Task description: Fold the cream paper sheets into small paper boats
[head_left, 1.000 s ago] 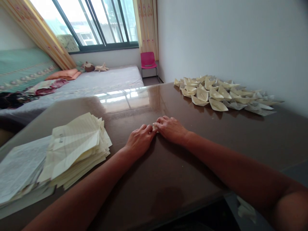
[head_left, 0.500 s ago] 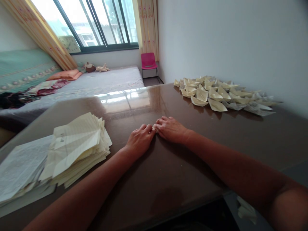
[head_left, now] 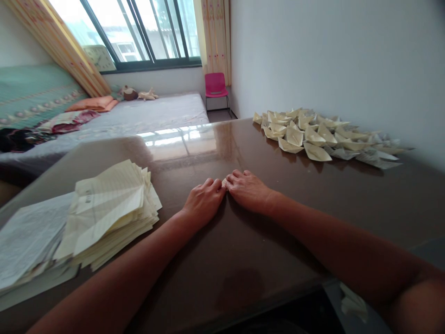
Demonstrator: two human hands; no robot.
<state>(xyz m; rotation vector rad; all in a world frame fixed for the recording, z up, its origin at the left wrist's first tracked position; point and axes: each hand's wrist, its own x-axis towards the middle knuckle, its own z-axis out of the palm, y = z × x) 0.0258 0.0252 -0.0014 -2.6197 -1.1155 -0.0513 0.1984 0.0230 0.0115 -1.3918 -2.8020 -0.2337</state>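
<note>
My left hand (head_left: 206,198) and my right hand (head_left: 247,188) meet at the middle of the brown table (head_left: 208,278), fingers curled and closed. Between the fingertips a small bit of folded paper (head_left: 224,183) shows; the hands hide the rest of it. To the left of my left hand lies a stack of cream paper sheets (head_left: 107,199), the top one creased. Beyond my right hand, at the table's far right, many folded paper boats (head_left: 317,151) sit crowded together, most cream and some greyish.
Greyish printed sheets (head_left: 31,236) lie at the left edge, partly under the cream stack. A bed (head_left: 167,109) and a pink chair (head_left: 215,85) stand beyond the table. A white wall (head_left: 330,55) rises on the right. Crumpled pale paper (head_left: 352,304) shows below the table's front edge.
The view has shifted slightly. Both hands stay together at nearly the same spot on the table, still closed around the paper.
</note>
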